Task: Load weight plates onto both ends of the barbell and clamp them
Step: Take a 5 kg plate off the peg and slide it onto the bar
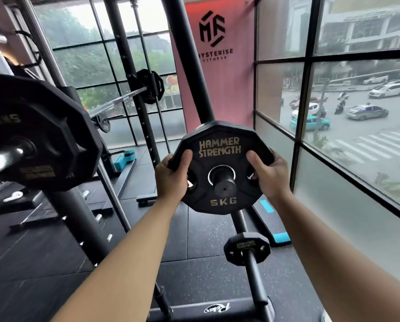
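Gym corner with black speckled rubber floor (201, 228) and grid-framed windows (333, 66) across the top and right of frame; left hand (172, 176) and right hand (270, 174) each clasped round opposite edges of a black twelve-sided rubber weight plate lettered 5KG (222, 168), centre frame, thumbs on its face, fingers behind; plate sits on a black storage peg (224, 184) of the dark rack upright (194, 73); both forearms extended, roughly parallel. Advice: draw straight along the peg, level, without tilting. Steel barbell end with larger black plate (31, 133), left edge; smaller plate on lower peg (246, 251), lower centre.
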